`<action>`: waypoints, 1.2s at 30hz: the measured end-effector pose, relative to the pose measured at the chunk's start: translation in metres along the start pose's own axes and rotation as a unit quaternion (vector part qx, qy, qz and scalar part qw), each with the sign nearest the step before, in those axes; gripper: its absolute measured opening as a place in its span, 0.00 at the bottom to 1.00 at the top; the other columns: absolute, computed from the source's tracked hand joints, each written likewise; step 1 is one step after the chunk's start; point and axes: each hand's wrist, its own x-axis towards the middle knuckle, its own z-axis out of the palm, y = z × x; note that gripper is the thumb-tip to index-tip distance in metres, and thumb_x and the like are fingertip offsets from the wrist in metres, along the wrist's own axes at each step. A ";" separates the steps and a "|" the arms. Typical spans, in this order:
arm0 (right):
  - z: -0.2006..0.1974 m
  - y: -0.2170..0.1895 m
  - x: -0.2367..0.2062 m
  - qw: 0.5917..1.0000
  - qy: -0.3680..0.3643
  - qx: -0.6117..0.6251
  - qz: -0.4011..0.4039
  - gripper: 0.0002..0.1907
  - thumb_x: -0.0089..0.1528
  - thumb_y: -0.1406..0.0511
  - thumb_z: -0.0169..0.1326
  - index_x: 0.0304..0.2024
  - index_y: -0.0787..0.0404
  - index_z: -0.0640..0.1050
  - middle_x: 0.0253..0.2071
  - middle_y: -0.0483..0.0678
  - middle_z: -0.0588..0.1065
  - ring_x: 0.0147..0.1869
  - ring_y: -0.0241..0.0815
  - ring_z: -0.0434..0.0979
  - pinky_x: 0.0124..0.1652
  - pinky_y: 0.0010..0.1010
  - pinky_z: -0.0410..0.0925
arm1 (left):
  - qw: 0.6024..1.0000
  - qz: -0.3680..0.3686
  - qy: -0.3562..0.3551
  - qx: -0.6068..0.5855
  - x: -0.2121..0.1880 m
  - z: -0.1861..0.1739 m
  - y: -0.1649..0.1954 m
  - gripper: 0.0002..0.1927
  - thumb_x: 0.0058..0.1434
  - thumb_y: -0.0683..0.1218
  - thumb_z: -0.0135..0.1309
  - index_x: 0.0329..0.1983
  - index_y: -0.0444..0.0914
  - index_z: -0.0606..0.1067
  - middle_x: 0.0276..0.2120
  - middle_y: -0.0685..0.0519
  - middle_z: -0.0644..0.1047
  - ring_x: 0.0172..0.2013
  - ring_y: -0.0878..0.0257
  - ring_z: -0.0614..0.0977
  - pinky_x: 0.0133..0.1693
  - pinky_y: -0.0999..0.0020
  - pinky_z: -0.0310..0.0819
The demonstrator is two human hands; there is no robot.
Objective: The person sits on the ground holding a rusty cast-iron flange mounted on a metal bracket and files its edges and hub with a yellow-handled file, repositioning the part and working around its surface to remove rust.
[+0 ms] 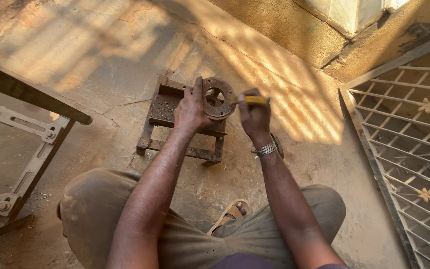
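Observation:
My left hand (191, 110) grips a rusty round metal part (218, 97) with holes, holding it on edge over a rusty rectangular steel frame (161, 122) that stands on the concrete floor. My right hand (255, 115), with a metal watch on its wrist, holds a yellow-handled tool (251, 100) whose tip points left at the round part. Both forearms reach forward from my knees.
A dark metal stand with slotted braces (31, 144) sits at the left. A grey metal grille with flower ornaments (414, 144) leans at the right, below a wall corner. My sandalled foot (231, 214) shows between my knees.

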 end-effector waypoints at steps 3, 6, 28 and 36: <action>0.001 0.007 0.003 0.999 0.013 -0.020 0.029 0.12 0.69 0.59 0.51 0.40 0.61 0.76 0.27 0.47 0.78 0.29 0.32 0.79 0.28 0.23 0.72 | 1.000 0.008 -0.004 -0.011 0.001 0.000 0.003 0.75 0.38 0.58 0.81 0.78 0.43 0.40 0.63 0.30 0.62 0.53 0.42 0.79 0.51 0.47 0.80; 0.006 0.013 0.005 0.999 0.032 0.011 -0.009 0.12 0.71 0.58 0.50 0.41 0.60 0.74 0.30 0.47 0.77 0.31 0.31 0.78 0.29 0.22 0.75 | 1.000 0.008 0.008 0.000 0.001 -0.003 0.004 0.75 0.38 0.56 0.81 0.78 0.43 0.40 0.64 0.30 0.62 0.53 0.42 0.79 0.51 0.47 0.80; 0.003 0.009 0.000 0.989 0.052 0.137 -0.033 0.08 0.72 0.60 0.52 0.46 0.58 0.73 0.34 0.46 0.74 0.35 0.32 0.75 0.31 0.21 0.70 | 1.000 0.015 0.013 0.004 -0.001 -0.003 -0.001 0.76 0.36 0.53 0.81 0.78 0.45 0.40 0.64 0.31 0.61 0.54 0.40 0.78 0.53 0.46 0.79; 0.004 0.014 0.003 0.993 0.038 0.109 0.012 0.07 0.70 0.60 0.52 0.43 0.56 0.73 0.32 0.44 0.74 0.30 0.32 0.75 0.28 0.21 0.72 | 1.000 0.012 0.013 -0.015 0.000 -0.004 0.003 0.73 0.41 0.58 0.78 0.79 0.42 0.40 0.65 0.28 0.61 0.53 0.41 0.79 0.51 0.47 0.81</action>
